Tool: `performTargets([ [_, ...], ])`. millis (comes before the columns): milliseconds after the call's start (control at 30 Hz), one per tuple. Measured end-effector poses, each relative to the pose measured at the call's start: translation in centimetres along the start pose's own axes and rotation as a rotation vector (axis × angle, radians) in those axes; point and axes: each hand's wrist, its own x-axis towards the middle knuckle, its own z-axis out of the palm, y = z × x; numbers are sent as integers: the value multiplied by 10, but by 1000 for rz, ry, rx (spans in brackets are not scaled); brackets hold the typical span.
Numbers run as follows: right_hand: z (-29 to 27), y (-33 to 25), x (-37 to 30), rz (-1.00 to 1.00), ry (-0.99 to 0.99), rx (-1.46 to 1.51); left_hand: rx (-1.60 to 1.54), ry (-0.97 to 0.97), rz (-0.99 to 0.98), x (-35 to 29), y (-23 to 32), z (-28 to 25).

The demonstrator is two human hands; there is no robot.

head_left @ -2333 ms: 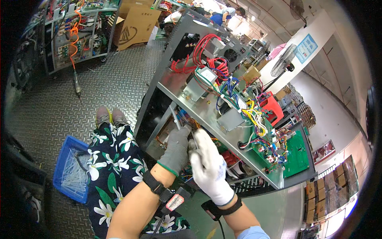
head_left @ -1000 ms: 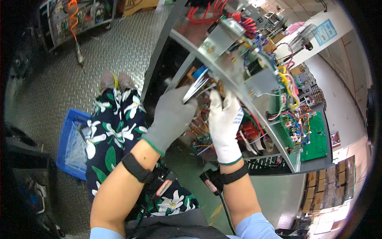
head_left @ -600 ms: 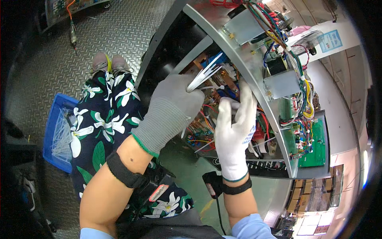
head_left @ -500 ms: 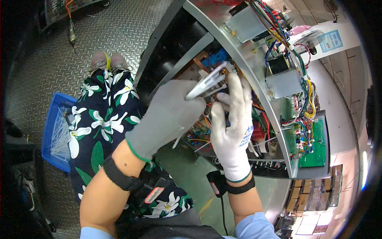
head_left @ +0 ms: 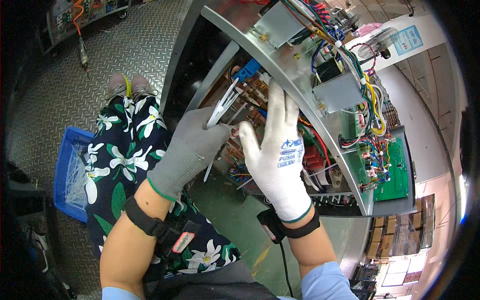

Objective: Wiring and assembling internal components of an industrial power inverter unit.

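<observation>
A bundle of white cable ties sticks up from my left hand, which wears a grey glove and is closed around it. The ties' other ends poke out below that hand. My right hand, in a white glove, has its thumb apart and its fingers stretched forward, holding nothing I can see. Those fingers reach into an open metal cabinet, along its inner edge; whether the fingertips touch a part is hidden. Inside are coloured wires, a blue block and red parts.
Beside my left leg stands a blue bin of loose cable ties. A green circuit board and wire bundles sit on the cabinet's right side. A corded tool hangs at far left. Wrapped cartons stand at right.
My left hand has drawn back left and slightly down with the cable ties. The right hand has shifted left, its back turning more into view. The cabinet appears further left.
</observation>
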Motion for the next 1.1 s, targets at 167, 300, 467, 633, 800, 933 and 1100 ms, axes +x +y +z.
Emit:
performTargets([
  [167, -2, 3, -15, 151, 23, 184, 9, -2, 23, 8, 8, 2],
  [300, -3, 5, -25, 9, -8, 227, -175, -39, 41, 16, 20, 10],
  [467, -13, 2, -27, 28, 33, 256, -558, 21, -127, 26, 20, 35],
  [633, -17, -1, -3, -159, -114, 154, -452, 48, 347, 34, 5, 54],
  [800, -23, -6, 3, -136, -185, 191, -1037, 99, 233, 36, 8, 53],
  [933, -27, 2, -7, -221, 56, 263, -870, -61, 118, 38, 19, 49],
  [1100, -29, 10, -25, -108, 25, 336, -467, -111, 151, 46, 19, 41],
])
